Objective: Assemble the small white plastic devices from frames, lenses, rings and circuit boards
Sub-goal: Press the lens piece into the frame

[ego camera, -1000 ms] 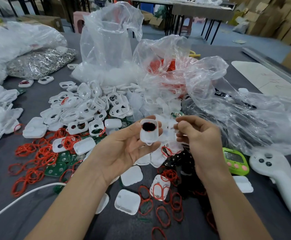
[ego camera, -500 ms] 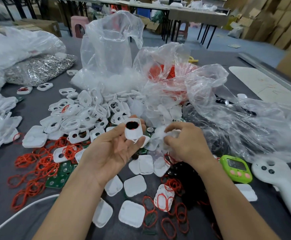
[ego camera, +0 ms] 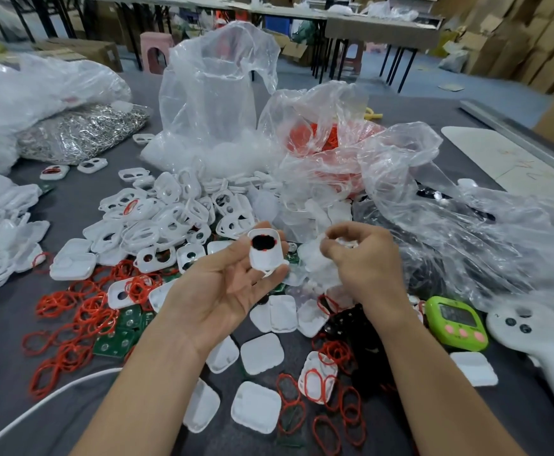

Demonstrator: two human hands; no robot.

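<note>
My left hand lies palm up above the table and holds a small white frame between thumb and fingertips; a black piece with a red edge fills its opening. Just to its right, my right hand pinches a small clear plastic lens in curled fingers, over a heap of clear lenses. White frames are piled behind the left hand. Red rings and green circuit boards lie at the left. White covers lie under my forearms.
Big clear plastic bags stand behind the parts, one holding red rings. A bag of metal pieces lies far left. A green timer and a white controller sit at the right. A white cable crosses the lower left.
Both hands have shifted away from me over the parts. My right hand reached into the clear lens heap and now pinches one lens. The left hand keeps holding the frame.
</note>
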